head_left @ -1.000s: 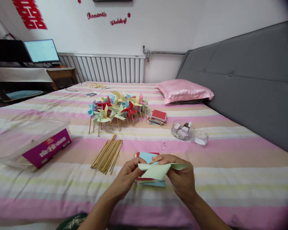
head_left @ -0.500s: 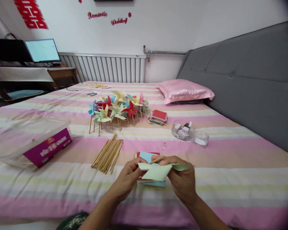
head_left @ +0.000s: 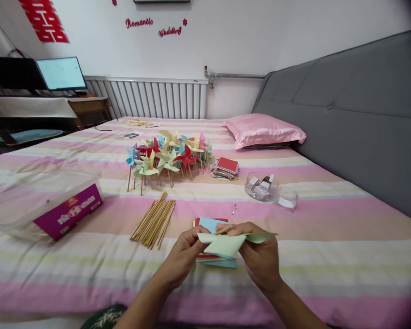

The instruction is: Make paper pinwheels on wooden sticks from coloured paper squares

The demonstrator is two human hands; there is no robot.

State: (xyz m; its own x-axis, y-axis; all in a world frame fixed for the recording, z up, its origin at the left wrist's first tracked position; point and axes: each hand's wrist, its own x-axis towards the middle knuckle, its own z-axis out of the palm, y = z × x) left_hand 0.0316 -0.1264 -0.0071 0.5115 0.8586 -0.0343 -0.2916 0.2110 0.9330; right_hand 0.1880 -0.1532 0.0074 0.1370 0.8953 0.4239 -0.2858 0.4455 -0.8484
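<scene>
Between my two hands is a pale green paper pinwheel (head_left: 226, 246), its blades folded and one tip pointing right. My left hand (head_left: 183, 258) pinches its left side between thumb and fingers. My right hand (head_left: 260, 260) grips the other side, with a thin wooden stick (head_left: 223, 230) at its fingertips behind the paper. How the stick meets the pinwheel is hidden. Directly below lies a stack of coloured paper squares (head_left: 212, 224), blue and red on top, partly covered by my hands. Two tiny clear pins (head_left: 234, 209) rest on the bedspread beyond.
Finished pinwheels (head_left: 169, 157) stand in a cluster further back. A bundle of sticks (head_left: 154, 221) lies left of my hands, past it a clear plastic box (head_left: 68, 205). More paper squares (head_left: 226, 167), a round clear container (head_left: 261, 187) and a pink pillow (head_left: 265, 130) are to the right.
Both hands stay almost in place, still holding the green pinwheel. Its paper has tilted very slightly; nothing else has visibly moved.
</scene>
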